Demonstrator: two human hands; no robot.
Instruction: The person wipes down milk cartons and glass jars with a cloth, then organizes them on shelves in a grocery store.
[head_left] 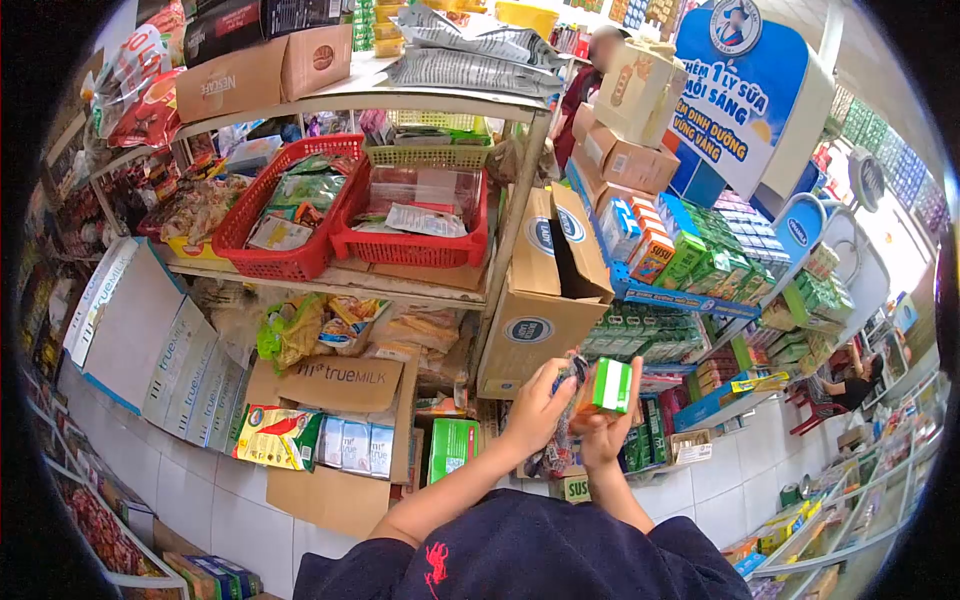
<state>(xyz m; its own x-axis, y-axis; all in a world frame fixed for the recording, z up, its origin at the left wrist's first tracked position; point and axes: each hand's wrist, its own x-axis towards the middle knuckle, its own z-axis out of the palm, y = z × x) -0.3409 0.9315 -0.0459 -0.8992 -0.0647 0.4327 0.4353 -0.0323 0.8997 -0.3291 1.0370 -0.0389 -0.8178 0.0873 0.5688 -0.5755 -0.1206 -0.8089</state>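
Observation:
Both my hands are raised together in front of my chest. My right hand (606,436) is wrapped round a small green and white carton (611,386), its flat end facing up. My left hand (540,408) is closed on a crinkled, dark, shiny plastic wrapper (568,400), right beside the carton. Part of the wrapper hangs down between the two hands. Behind my left hand stands a tall open cardboard box (545,325).
Red baskets (415,245) of packets sit on the shelf at the left. Below lies an open carton (335,388) with milk packs. Milk cartons (685,250) fill a display at the right. Another person (855,390) sits farther right, and one (590,75) is behind the shelves.

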